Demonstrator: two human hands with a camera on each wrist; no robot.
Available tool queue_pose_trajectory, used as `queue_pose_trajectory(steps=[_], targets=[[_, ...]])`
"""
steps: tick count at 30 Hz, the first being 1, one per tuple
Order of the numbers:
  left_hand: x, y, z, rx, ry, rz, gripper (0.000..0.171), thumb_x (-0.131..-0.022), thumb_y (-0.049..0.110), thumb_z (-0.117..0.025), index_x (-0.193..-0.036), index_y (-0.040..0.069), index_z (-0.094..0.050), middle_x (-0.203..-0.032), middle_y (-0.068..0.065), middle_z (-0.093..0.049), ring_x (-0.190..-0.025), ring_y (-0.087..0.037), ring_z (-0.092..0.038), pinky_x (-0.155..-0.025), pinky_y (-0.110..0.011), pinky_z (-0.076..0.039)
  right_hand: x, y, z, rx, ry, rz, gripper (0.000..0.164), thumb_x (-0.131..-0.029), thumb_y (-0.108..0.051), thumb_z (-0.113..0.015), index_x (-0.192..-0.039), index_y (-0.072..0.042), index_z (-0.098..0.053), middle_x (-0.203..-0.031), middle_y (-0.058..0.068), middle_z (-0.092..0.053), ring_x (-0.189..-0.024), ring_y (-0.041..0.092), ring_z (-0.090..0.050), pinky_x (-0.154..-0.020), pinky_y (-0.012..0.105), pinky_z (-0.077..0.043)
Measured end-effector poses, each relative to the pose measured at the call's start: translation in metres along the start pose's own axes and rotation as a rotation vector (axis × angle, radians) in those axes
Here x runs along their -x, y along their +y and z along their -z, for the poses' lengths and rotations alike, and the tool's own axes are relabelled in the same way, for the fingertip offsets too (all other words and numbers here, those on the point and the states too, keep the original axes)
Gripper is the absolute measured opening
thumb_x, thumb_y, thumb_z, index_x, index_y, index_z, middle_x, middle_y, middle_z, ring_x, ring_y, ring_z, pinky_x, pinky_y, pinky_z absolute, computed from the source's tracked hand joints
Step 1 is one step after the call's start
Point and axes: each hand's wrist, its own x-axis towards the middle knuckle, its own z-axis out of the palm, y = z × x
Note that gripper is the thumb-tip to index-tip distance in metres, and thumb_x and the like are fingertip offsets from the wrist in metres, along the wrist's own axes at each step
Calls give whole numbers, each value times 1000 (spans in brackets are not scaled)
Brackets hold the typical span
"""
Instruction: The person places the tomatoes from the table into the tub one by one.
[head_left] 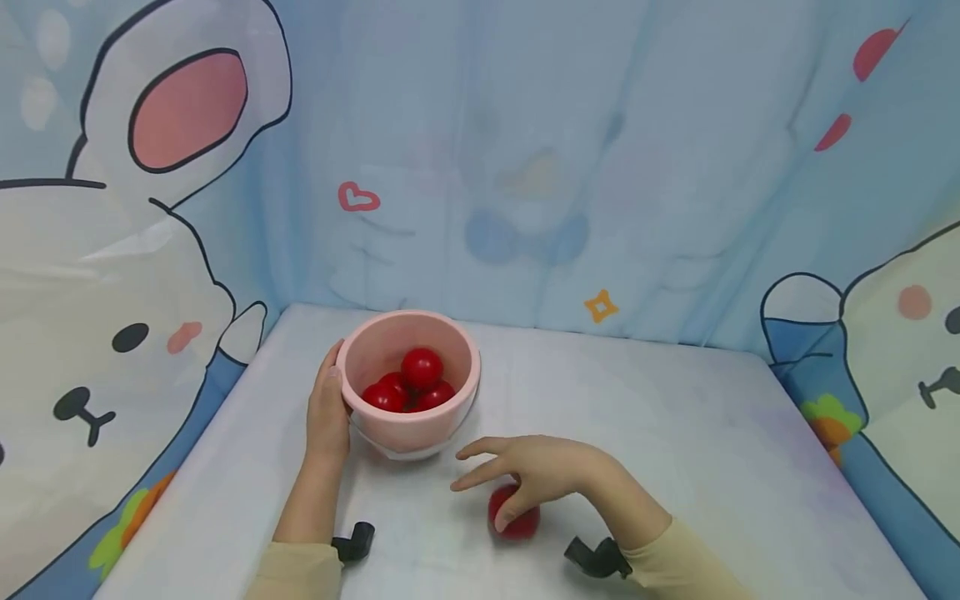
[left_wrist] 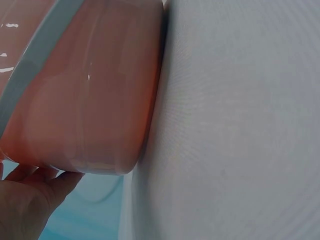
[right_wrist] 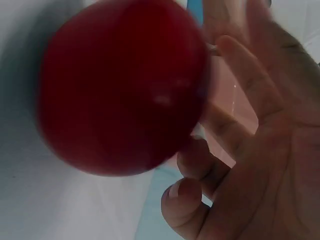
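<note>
In the head view, a pink bucket (head_left: 405, 425) with a pale handle band stands on the white table, with several glossy, round red fruits (head_left: 422, 367) inside. My left hand (head_left: 328, 417) holds the bucket at its left side; in the left wrist view its fingers (left_wrist: 62, 184) lie against the outer wall. To the front right of the bucket, another round red fruit (head_left: 525, 521) rests on the table. Over it reaches my right hand (head_left: 543, 468), fingers spread and thumb overlapping the fruit. The right wrist view has this fruit (right_wrist: 122, 90) large and blurred, outside the hand's grasp.
The white-covered table (head_left: 637, 400) extends to both sides. Behind it hangs a light blue curtain (head_left: 675, 208) printed with cartoon animals. Black wrist mounts (head_left: 597, 558) stick out near both sleeves.
</note>
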Motion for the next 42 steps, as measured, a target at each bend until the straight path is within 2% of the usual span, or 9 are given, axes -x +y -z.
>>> queue_pose_trajectory(steps=[3, 6, 11, 15, 23, 27, 31, 36, 42], targets=[[-1, 3, 0, 4, 8, -21, 46, -100, 48, -45, -145, 51, -37, -151, 21, -40, -140, -12, -39, -107, -49, -47, 4, -5, -9, 57, -41, -78, 50, -85, -42, -75, -132, -44, -60, -149, -4, -45, -126, 12, -50, -96, 32, -52], [-1, 5, 1, 6, 11, -23, 46, -101, 47, -45, -145, 51, -37, -152, 20, -40, -140, -13, -39, -108, -48, -46, 10, -3, -9, 35, -63, -225, 43, -82, -40, -79, -123, -43, -66, -134, -11, -55, -117, 9, -53, -94, 34, -53], [-1, 4, 3, 7, 6, -14, 45, -101, 48, -43, -146, 51, -36, -152, 20, -40, -141, -12, -38, -109, -48, -45, 15, 2, -11, -36, -89, -452, 26, -77, -45, -81, -101, -40, -70, -100, -14, -63, -94, 9, -58, -75, 32, -57], [0, 2, 3, 13, 8, -6, 45, -101, 48, -43, -146, 51, -36, -152, 21, -40, -141, -12, -38, -109, -48, -45, 14, 4, -12, -63, -109, -510, 20, -77, -46, -81, -91, -40, -68, -91, -13, -63, -84, 8, -58, -64, 29, -55], [-2, 1, 0, 23, 2, -6, 44, -101, 46, -40, -145, 50, -38, -151, 21, -40, -141, -11, -39, -111, -48, -44, 18, 16, 4, -84, -78, -368, 22, -79, -42, -79, -97, -42, -68, -93, -15, -63, -90, 9, -57, -72, 28, -54], [-2, 1, 0, 23, -8, -16, 44, -102, 47, -39, -146, 50, -37, -152, 20, -40, -141, -12, -39, -111, -48, -43, 21, 18, 37, -118, 35, -230, 32, -81, -41, -78, -111, -41, -68, -98, -15, -66, -91, 13, -60, -72, 29, -55], [-2, 2, 2, 16, -4, -25, 44, -102, 46, -39, -146, 49, -37, -152, 20, -40, -141, -12, -39, -111, -48, -44, 18, 13, 76, -154, 183, -92, 43, -83, -37, -78, -124, -32, -66, -104, -12, -68, -91, 18, -62, -73, 33, -58], [-1, 0, 2, 23, 6, -13, 44, -101, 43, -42, -145, 50, -38, -151, 21, -41, -140, -11, -40, -109, -48, -45, 0, 3, 111, -219, 283, -15, 44, -85, -33, -76, -128, -30, -64, -105, -4, -69, -91, 23, -64, -76, 37, -59], [-1, 0, -1, 37, 4, -2, 45, -101, 44, -42, -145, 50, -37, -151, 20, -40, -140, -12, -39, -109, -48, -45, -32, -8, 136, -221, 297, -9, 45, -86, -35, -74, -130, -33, -63, -98, 3, -67, -81, 24, -61, -65, 34, -54]])
